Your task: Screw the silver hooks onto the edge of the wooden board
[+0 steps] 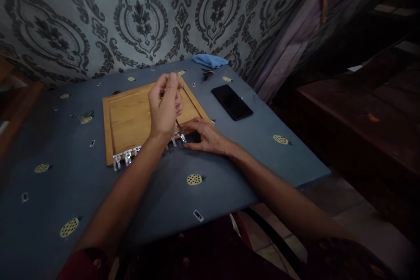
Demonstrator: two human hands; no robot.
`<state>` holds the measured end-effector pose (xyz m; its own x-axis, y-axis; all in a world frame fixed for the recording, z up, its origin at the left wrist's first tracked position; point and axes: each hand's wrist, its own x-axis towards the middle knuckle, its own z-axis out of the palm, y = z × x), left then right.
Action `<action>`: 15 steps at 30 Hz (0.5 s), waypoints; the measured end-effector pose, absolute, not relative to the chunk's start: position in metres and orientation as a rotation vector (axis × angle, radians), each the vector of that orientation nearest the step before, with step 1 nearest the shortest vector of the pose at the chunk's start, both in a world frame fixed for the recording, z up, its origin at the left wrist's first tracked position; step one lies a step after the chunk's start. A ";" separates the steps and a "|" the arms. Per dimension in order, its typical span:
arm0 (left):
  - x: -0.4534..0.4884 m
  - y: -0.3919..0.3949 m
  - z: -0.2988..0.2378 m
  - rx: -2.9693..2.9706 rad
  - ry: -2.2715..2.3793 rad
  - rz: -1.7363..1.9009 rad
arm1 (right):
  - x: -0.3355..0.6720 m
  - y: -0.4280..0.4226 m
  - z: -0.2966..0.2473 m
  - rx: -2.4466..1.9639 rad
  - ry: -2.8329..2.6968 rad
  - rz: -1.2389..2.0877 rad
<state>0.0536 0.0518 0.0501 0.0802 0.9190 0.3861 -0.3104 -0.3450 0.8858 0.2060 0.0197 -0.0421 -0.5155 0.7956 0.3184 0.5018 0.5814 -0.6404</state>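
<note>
A wooden board (pixel 131 118) lies flat on the table with a row of small metal brackets (pixel 126 156) along its near edge. My left hand (pixel 166 105) is raised over the board, its fingers closed round the handle of a thin tool, probably a screwdriver (pixel 178 124), which points down at the near edge. My right hand (pixel 205 134) rests at the board's near right corner, fingers pressed on a metal bracket (pixel 181 137) there.
The table wears a grey-blue cloth (pixel 210 175) printed with yellow pineapples. A black phone (pixel 232 102) lies right of the board. A blue rag (pixel 209 60) and a dark small object (pixel 206 73) sit at the back. The table's right edge drops to the floor.
</note>
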 end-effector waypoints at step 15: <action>0.057 0.058 0.034 1.328 0.624 1.417 | 0.206 0.019 -0.041 -1.018 -2.191 0.699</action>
